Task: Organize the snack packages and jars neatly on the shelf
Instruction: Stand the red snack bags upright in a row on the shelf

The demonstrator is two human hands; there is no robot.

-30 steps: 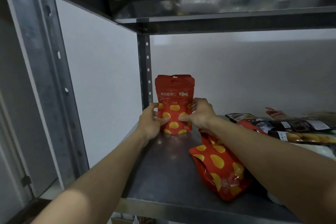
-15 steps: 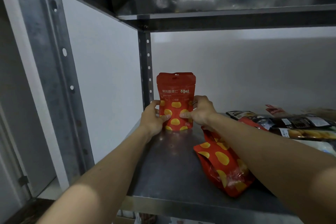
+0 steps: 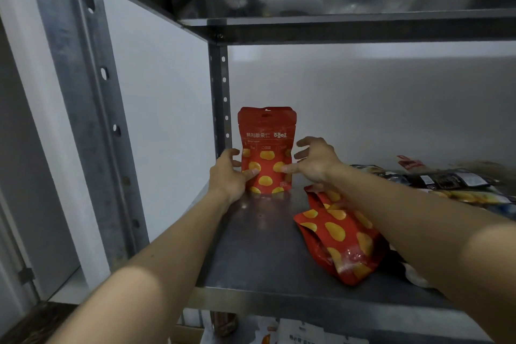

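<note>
A red snack pouch with yellow spots (image 3: 266, 145) stands upright at the back left corner of the metal shelf (image 3: 251, 248). My left hand (image 3: 226, 176) grips its lower left edge, thumb on the front. My right hand (image 3: 315, 162) is at the pouch's right side with its fingers spread apart and only the thumb tip touching the front. A second red spotted pouch (image 3: 337, 234) lies flat on the shelf under my right forearm.
Several dark and yellow snack packages (image 3: 446, 180) lie in a heap at the back right. A perforated rear post (image 3: 220, 98) stands just left of the upright pouch, and a front post (image 3: 83, 92) at far left. Another shelf board (image 3: 335, 28) hangs close above.
My right hand's fingers have come off the upright pouch and spread apart. The left hand keeps its grip and the pouch stays standing in the same spot.
</note>
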